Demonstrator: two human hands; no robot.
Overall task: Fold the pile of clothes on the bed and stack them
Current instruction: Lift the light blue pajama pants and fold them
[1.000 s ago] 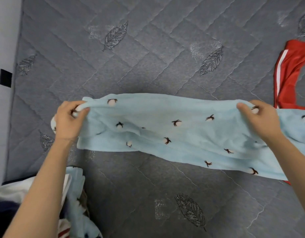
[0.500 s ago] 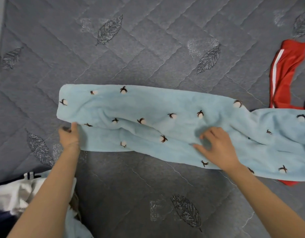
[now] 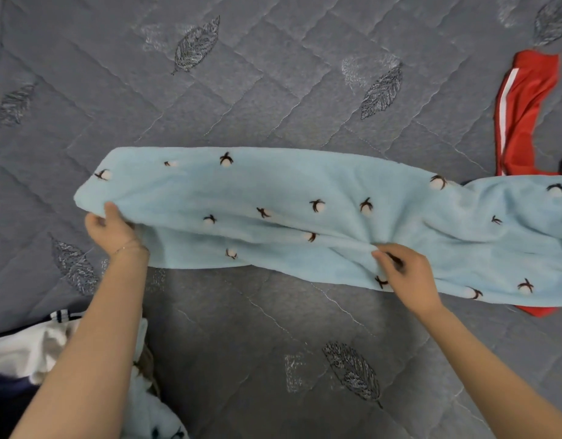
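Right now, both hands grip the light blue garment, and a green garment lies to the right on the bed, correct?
Not green: the head view shows a red garment with a white stripe there. The left hand and right hand do grip the light blue garment.

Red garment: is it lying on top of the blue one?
No, the blue garment covers the red garment across its middle; red shows above and below it.

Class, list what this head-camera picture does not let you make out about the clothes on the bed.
Head view throughout:
1. Blue garment: runs off the right edge, so its kind is unclear.
2. Red garment: middle hidden under the blue garment.
3. Clothes pile: cut by the bottom left corner, covered by the left forearm.
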